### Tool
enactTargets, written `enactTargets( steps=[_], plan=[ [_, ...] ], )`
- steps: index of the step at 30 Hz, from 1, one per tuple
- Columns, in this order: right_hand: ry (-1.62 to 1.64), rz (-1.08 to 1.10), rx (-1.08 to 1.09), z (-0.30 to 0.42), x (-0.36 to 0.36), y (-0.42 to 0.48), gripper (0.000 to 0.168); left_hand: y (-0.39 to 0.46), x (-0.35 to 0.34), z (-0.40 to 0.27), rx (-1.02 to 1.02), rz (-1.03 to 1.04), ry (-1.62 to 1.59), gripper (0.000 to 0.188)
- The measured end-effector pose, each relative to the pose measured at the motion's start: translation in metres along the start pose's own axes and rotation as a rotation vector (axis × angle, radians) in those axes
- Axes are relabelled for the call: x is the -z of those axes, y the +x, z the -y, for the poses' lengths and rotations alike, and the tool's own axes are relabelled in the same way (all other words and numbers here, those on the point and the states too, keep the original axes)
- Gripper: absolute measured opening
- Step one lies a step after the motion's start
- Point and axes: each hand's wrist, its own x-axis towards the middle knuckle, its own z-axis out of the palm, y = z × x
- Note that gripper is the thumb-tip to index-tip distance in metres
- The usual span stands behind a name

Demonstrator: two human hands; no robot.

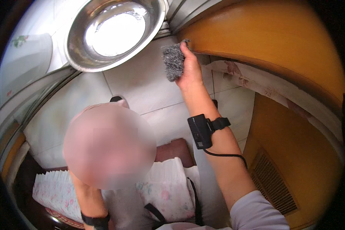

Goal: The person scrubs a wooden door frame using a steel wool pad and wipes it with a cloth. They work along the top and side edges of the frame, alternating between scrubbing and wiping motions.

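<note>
My right hand [191, 69] is raised ahead of me and grips a grey, fibrous scouring pad [173, 61], with the thumb along its right side. To the pad's upper left and apart from it stands a shiny stainless steel basin [77, 37]; a bright reflection covers its bottom. My left forearm [89, 198] comes up from the lower left into a round blurred patch. That blur hides my left hand and most of a pink object [87, 110], whose kind I cannot tell.
A glass-edged surface [53, 76] curves along the left. Wooden furniture [261, 34] with a slatted vent [273, 184] rises on the right, above pale floor tiles [138, 83]. Floral cloth [164, 195] lies around my legs. A strapped black device [200, 130] with a cable sits on my right forearm.
</note>
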Motion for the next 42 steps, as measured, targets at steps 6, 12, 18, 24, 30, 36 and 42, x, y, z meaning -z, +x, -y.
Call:
enactTargets(
  steps=[6,12,18,24,30,36,42],
  plan=[
    [0.19,-0.011,-0.004,-0.015,-0.004,0.034,0.031,0.002,0.008,-0.017,0.202,0.08,0.448,0.049],
    [0.442,0.071,-0.016,-0.009,-0.037,0.056,0.032,0.033,-0.052,-0.012,0.436,0.067,0.535,0.045],
    [0.464,0.095,-0.04,0.01,-0.055,0.028,0.035,0.028,-0.084,-0.001,0.064,0.094,1.013,0.038],
    [0.52,0.046,-0.032,0.0,-0.042,0.063,0.033,0.021,-0.101,0.001,0.166,-0.065,0.735,0.04],
    [0.381,0.173,0.007,0.011,-0.049,0.028,0.038,0.026,-0.09,0.003,-0.014,-0.022,0.911,0.025],
    [0.449,-0.008,-0.057,-0.017,-0.02,0.094,0.04,0.027,-0.094,-0.003,0.025,-0.066,0.9,0.02],
    [0.415,0.122,-0.033,0.001,-0.044,0.042,0.042,0.02,-0.061,0.007,-0.004,-0.138,0.646,0.02]
  ],
)
